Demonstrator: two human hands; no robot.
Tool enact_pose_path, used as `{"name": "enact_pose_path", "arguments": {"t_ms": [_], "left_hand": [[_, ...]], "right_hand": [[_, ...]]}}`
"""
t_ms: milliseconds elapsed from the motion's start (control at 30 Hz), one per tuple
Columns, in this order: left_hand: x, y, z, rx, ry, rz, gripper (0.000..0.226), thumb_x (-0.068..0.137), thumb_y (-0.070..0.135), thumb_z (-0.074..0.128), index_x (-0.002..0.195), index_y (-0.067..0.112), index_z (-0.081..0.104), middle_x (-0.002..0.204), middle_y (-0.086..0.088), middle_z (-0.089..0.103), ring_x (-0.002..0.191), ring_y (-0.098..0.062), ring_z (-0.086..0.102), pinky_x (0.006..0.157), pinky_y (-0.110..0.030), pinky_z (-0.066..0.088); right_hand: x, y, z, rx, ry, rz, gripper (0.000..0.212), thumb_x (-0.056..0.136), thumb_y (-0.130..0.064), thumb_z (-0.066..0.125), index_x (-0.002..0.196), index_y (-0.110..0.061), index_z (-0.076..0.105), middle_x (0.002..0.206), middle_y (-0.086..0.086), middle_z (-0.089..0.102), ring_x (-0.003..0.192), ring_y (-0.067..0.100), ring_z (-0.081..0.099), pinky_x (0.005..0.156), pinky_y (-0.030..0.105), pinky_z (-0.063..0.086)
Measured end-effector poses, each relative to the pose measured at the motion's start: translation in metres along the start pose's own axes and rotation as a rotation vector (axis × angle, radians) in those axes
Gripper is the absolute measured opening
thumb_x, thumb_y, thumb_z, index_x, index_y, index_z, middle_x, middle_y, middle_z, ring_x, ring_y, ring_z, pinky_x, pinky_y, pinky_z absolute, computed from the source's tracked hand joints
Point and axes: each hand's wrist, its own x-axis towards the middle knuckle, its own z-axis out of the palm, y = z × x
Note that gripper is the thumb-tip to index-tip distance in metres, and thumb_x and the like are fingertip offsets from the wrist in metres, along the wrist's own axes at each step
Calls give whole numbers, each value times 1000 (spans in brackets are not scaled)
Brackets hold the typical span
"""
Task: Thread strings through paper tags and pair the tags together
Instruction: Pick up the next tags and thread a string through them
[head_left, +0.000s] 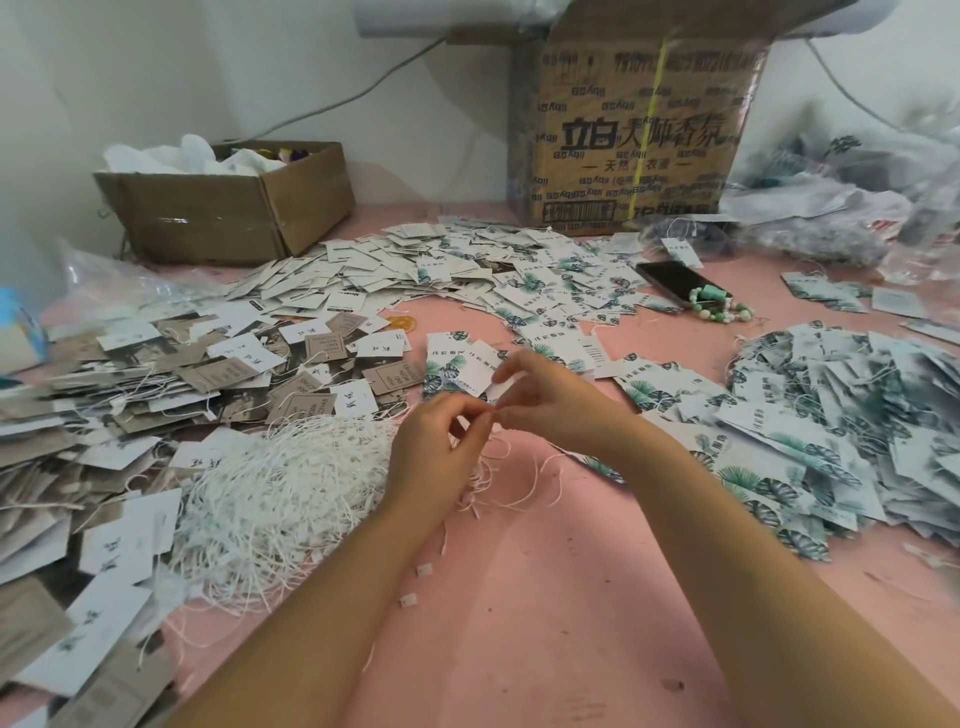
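My left hand (434, 444) and my right hand (553, 400) meet fingertip to fingertip above the pink table (545, 597). Both pinch a thin white string (511, 483) whose loose ends trail down onto the table below them. A big heap of white strings (275, 493) lies just left of my left hand. Leaf-printed white tags (457, 366) lie flat right behind my hands. A large pile of the same leaf tags (841, 436) fills the right side. Grey and white tags (156, 374) are piled on the left.
A small open cardboard box (228, 208) stands at the back left and a tall printed carton (634, 135) at the back centre. A dark phone (675, 280) and a green bead bracelet (719, 309) lie behind the tags. Plastic bags (841, 208) crowd the back right.
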Motion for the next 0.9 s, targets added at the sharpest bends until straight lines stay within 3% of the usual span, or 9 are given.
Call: {"name": "enact_pose_path", "arguments": {"t_ms": [100, 200, 267, 367, 467, 600, 733, 900], "left_hand": [[0, 3, -1, -14, 2, 24, 5, 83, 9, 68, 81, 12, 71, 71, 14, 59, 62, 1, 50, 57, -8, 34], [0, 5, -1, 6, 10, 69, 3, 81, 8, 69, 80, 9, 72, 75, 0, 63, 62, -4, 48, 60, -20, 38], [0, 5, 0, 15, 28, 56, 3, 82, 9, 69, 80, 10, 72, 76, -2, 64, 63, -12, 51, 63, -29, 41], [4, 5, -2, -8, 31, 9, 4, 83, 12, 68, 82, 12, 72, 79, 0, 64, 67, -16, 54, 65, -32, 44], [14, 7, -4, -21, -68, -69, 7, 84, 19, 68, 89, 15, 71, 85, 4, 63, 76, -15, 57, 71, -30, 47], [33, 0, -11, 73, -118, -149, 14, 85, 25, 67, 97, 18, 69, 99, 5, 65, 76, -2, 56, 73, -22, 44], [49, -12, -15, 387, -160, -133, 29, 89, 32, 60, 116, 22, 63, 123, 1, 57, 112, -25, 45, 89, -32, 36], [66, -22, -10, 638, -225, -46, 42, 92, 39, 52, 131, 24, 52, 136, 4, 48, 119, -25, 37, 90, -35, 33]], "right_hand": [[-2, -3, 1, 190, -10, 22, 29, 86, 4, 54, 109, -12, 44, 80, 7, 62, 69, 19, 60, 78, 40, 51], [-3, -6, 1, 243, -29, 84, 21, 90, 1, 51, 108, -9, 44, 74, 9, 57, 54, 18, 57, 60, 33, 52], [-3, -7, 0, 236, -59, 113, 12, 93, -4, 49, 104, -9, 46, 65, 8, 51, 44, 15, 48, 47, 26, 45], [-1, -7, 1, 223, -65, 136, 4, 94, -9, 48, 97, -11, 50, 59, 3, 42, 40, 9, 33, 41, 20, 30], [6, -8, -2, 223, -12, 124, 18, 91, 0, 42, 92, -13, 54, 50, -5, 39, 36, 5, 28, 37, 17, 21], [18, -7, -10, 330, 163, 173, 39, 81, 13, 27, 78, -9, 59, 47, -2, 33, 35, 7, 22, 39, 12, 16], [32, -3, -23, 396, 378, 277, 39, 82, 11, 26, 69, -5, 59, 57, 6, 34, 38, 9, 24, 35, 12, 19], [40, 12, -38, 205, 564, 308, 27, 82, 3, 39, 91, 7, 64, 60, 6, 37, 47, 18, 32, 42, 22, 32]]}}
